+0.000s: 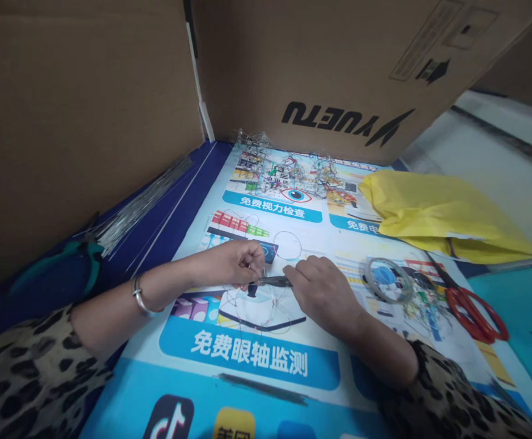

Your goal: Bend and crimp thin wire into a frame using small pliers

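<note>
From here I see my right hand [325,292] closed around a pair of small dark pliers [270,281], their tip pointing left toward my left hand [238,262], which is pinched shut on a thin wire frame [259,308]. The frame lies on the printed poster [247,360] just below both hands, its loops spreading toward me. I judge the step to be a bend or twist at the point where the pliers' tip meets the wire (the exact contact is too small to make out). To do it well I would keep the left pinch close beside the tip so the frame cannot spin, and turn the pliers gently so the fine wire does not kink. A bundle of straight wires [142,204] lies well off to the left, and red scissors [476,311] rest to the right.
</note>
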Available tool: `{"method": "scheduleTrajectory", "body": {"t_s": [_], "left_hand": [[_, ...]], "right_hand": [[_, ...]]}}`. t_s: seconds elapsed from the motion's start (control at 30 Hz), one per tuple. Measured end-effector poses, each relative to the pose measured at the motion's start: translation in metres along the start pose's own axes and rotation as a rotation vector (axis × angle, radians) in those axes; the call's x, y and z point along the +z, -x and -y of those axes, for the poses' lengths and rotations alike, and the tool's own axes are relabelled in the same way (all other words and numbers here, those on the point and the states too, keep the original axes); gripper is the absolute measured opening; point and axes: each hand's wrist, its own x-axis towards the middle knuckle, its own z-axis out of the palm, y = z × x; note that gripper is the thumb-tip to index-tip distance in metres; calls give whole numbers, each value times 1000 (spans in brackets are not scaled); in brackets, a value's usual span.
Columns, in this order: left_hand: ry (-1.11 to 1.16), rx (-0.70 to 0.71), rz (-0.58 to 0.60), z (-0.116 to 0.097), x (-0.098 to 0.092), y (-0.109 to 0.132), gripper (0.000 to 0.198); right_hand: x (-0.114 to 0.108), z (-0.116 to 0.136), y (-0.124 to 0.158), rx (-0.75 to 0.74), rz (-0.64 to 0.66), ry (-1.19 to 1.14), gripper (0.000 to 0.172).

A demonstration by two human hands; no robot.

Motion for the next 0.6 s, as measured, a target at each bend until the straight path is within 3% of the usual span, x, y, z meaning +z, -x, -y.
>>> {"method": "scheduleTrajectory", "body": {"t_s": [0.6], "left_hand": [[19,-20,-38,2,1,-1,12]], "right_hand": [[-7,2,0,-30,28,64,14]]}}
